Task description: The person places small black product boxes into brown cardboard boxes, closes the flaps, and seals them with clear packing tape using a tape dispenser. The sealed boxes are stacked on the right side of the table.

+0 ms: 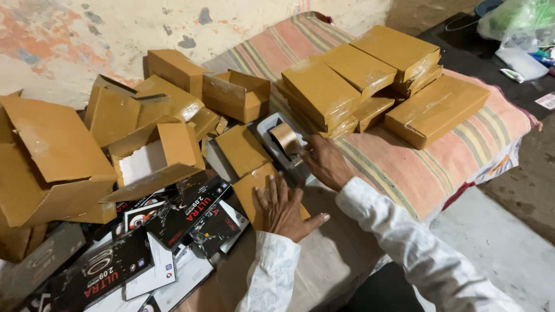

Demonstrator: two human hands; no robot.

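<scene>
My left hand [284, 209] lies flat, fingers spread, on a small closed brown cardboard box [254, 185] in front of me. My right hand [325, 163] reaches over to a tape dispenser [284, 141] with a roll of brown tape, and its fingers rest on the dispenser's near side. Whether they grip it I cannot tell. Another flat brown box [241, 149] lies just beyond the one under my left hand.
Several sealed brown boxes [370, 81] are stacked on a striped cushion [404, 167] at the right. Open and empty cardboard boxes [144, 127] pile up at the left against a peeling wall. Black and white product packages [173, 225] lie at lower left. A plastic bag [520, 23] sits far right.
</scene>
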